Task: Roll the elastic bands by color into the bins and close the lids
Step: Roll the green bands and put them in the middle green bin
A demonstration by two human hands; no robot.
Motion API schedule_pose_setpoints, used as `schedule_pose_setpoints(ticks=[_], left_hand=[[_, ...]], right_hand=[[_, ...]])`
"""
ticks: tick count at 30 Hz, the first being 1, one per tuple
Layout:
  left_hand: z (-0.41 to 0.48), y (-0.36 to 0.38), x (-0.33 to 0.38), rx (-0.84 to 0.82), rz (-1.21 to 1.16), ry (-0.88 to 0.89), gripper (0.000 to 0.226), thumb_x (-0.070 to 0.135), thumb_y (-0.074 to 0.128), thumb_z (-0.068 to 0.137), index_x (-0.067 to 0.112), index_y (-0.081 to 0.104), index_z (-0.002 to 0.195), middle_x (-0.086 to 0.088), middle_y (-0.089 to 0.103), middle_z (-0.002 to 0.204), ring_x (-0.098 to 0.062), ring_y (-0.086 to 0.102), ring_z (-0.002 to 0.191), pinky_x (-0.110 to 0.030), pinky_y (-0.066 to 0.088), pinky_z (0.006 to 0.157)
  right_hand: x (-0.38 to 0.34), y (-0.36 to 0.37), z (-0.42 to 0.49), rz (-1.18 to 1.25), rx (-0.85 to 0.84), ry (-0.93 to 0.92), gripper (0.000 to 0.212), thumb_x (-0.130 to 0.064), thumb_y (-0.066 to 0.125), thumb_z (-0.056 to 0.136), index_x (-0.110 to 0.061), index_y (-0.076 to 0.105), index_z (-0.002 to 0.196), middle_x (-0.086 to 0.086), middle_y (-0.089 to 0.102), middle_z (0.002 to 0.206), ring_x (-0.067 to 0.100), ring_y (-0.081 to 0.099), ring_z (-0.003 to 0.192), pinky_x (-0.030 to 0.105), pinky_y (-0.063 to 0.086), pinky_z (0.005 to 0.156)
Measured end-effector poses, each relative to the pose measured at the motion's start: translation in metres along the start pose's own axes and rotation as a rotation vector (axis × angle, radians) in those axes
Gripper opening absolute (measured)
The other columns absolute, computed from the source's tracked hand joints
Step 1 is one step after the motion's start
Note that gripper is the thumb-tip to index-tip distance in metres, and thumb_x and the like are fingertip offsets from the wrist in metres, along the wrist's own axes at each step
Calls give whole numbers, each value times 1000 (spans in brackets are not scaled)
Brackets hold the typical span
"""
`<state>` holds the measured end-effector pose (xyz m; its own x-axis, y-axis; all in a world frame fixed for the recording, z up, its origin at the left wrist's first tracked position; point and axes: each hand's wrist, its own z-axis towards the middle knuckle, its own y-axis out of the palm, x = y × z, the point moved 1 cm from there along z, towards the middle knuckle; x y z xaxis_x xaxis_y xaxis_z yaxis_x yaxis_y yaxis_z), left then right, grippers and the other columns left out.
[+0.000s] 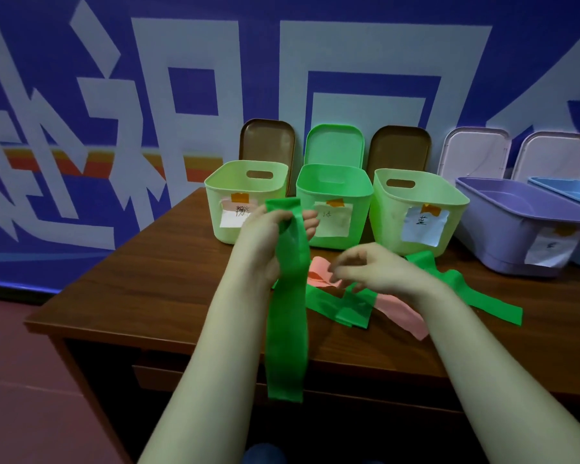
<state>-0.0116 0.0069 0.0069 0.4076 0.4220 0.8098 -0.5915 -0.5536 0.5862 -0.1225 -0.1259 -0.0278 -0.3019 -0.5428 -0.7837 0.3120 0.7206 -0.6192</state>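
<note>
The left hand [265, 242] is gripping a long green band [287, 313] near its upper end, fingers curled round it. It is holding the band up in front of the bins, and the strip is hanging straight down past the front edge of the table [154, 279]. The right hand [379, 269] is hovering low over the loose bands on the table, its fingers bent and the tips drawn towards the thumb; whether they are pinching anything cannot be told. Under it a pink band [399, 316] is lying crumpled, with other green bands [352, 308] crossing it and trailing off to the right. Behind them five open bins are standing in a row: a pale green bin [245, 202], a brighter green bin [334, 195], a second pale green bin [392, 212], a purple bin [503, 236] and a blue bin [566, 192] cut off by the frame edge. All but the blue one are showing a paper label on the front. The lids [335, 145] are leaning upright against the wall behind the bins.
</note>
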Motion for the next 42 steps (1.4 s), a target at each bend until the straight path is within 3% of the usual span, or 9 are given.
schedule_pose_setpoints(ticks=[2, 6, 13, 17, 20, 26, 29, 36, 42], left_hand=[[1, -7, -10, 16, 37, -36, 24, -1, 36, 97, -7, 46, 119, -24, 67, 86, -20, 71, 62, -27, 60, 61], [2, -9, -22, 20, 32, -58, 33, 11, 38, 101, -10, 47, 124, -19, 71, 81, -20, 69, 62, -26, 59, 59], [-2, -4, -24, 18, 59, -30, 33, 19, 38, 102, -5, 50, 121, -15, 73, 79, -19, 68, 64, -26, 57, 64], [-3, 0, -23, 36, 111, 1, 28, 18, 38, 102, -1, 53, 116, -16, 72, 84, -21, 67, 70, -30, 57, 71], [-4, 3, -24, 42, 103, 32, 28, 18, 38, 102, -1, 55, 113, -16, 73, 87, -21, 69, 71, -31, 57, 73], [-8, 9, -18, 72, 106, 122, 27, 17, 37, 102, 4, 60, 104, -15, 73, 92, -20, 70, 77, -32, 54, 76], [-10, 16, -11, 93, 91, 151, 24, 17, 37, 102, 9, 60, 98, -14, 73, 91, -18, 69, 74, -30, 54, 74], [-15, 28, 13, 153, 94, 309, 27, 16, 39, 101, 3, 60, 112, -9, 73, 89, -14, 66, 71, -26, 52, 69], [-27, 32, 28, 205, 120, 466, 24, 17, 40, 101, 5, 60, 106, -9, 70, 89, -15, 65, 75, -18, 51, 58]], right_hand=[[8, 1, 0, -253, 11, 38, 3, -17, 65, 87, -20, 66, 87, -1, 69, 92, 16, 66, 85, 21, 49, 65], [7, 5, -9, -573, -255, 106, 23, -34, 74, 79, -21, 57, 89, -7, 56, 86, 11, 54, 76, 23, 43, 62], [23, 0, -3, -653, -218, 137, 20, -21, 73, 81, -25, 56, 91, -8, 57, 89, 16, 59, 89, 25, 48, 74], [18, -9, -4, -589, -83, 84, 12, -12, 58, 87, -18, 65, 94, -2, 67, 91, 12, 64, 74, 31, 57, 74], [12, -18, -6, -597, 80, 34, 16, -12, 53, 90, -14, 65, 101, 1, 64, 102, 16, 62, 87, 35, 53, 83], [-14, -51, -5, -439, 674, -135, 21, -11, 48, 94, -7, 61, 110, 12, 63, 110, 28, 59, 100, 44, 49, 88], [-34, -62, -8, -161, 870, -247, 19, -8, 47, 95, -5, 60, 109, 15, 66, 98, 28, 67, 78, 46, 55, 76], [-84, -69, -30, 79, 1073, -572, 19, -14, 54, 91, -8, 65, 105, 3, 68, 93, 19, 69, 80, 42, 57, 77], [-122, -62, -59, -19, 953, -667, 13, -17, 59, 91, -19, 67, 102, -9, 67, 88, 11, 65, 62, 37, 58, 65]])
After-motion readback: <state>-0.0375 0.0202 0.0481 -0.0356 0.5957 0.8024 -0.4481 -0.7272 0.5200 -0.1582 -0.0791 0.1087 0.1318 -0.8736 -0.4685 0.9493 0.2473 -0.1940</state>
